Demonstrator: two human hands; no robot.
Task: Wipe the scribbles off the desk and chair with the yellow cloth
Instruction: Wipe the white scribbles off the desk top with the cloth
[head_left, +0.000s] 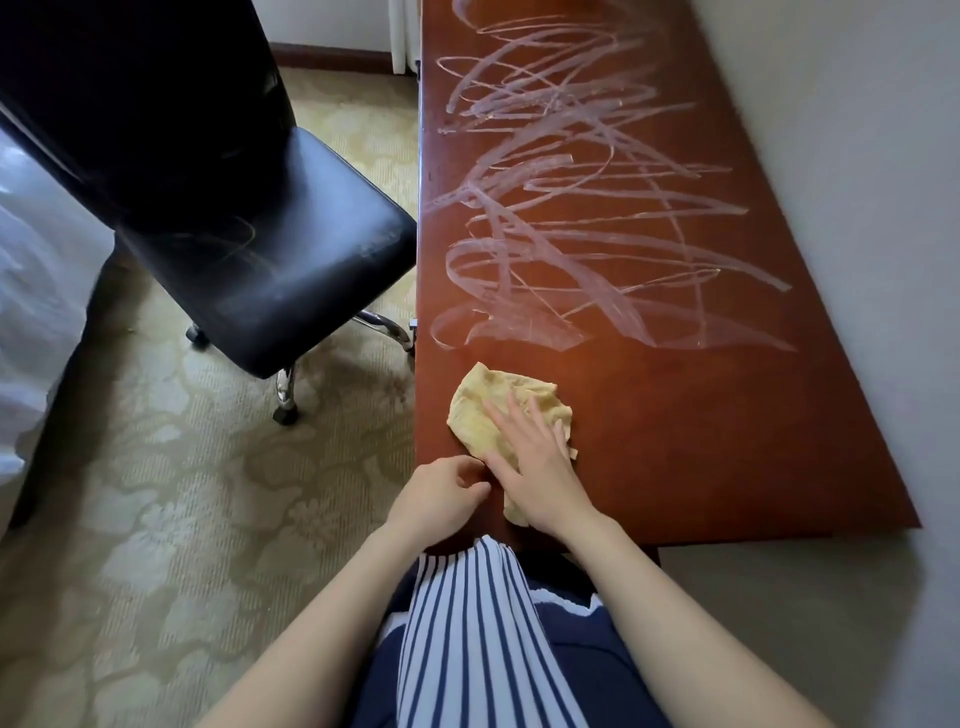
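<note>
Yellow cloth (478, 415) lies bunched under the right hand (535, 462), fingers flat, gripping nothing; left hand (441, 493) curled, grip unclear. Merely pressed, it may slip, smearing counter (727, 415) scribbles (571, 208).

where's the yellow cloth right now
In the head view the yellow cloth lies on the near end of the desk, by its left edge, under the flat right hand and just short of the nearest scribbles.

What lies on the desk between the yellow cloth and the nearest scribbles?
Nothing: the head view shows only bare desk between the cloth and the scribbles.
</note>
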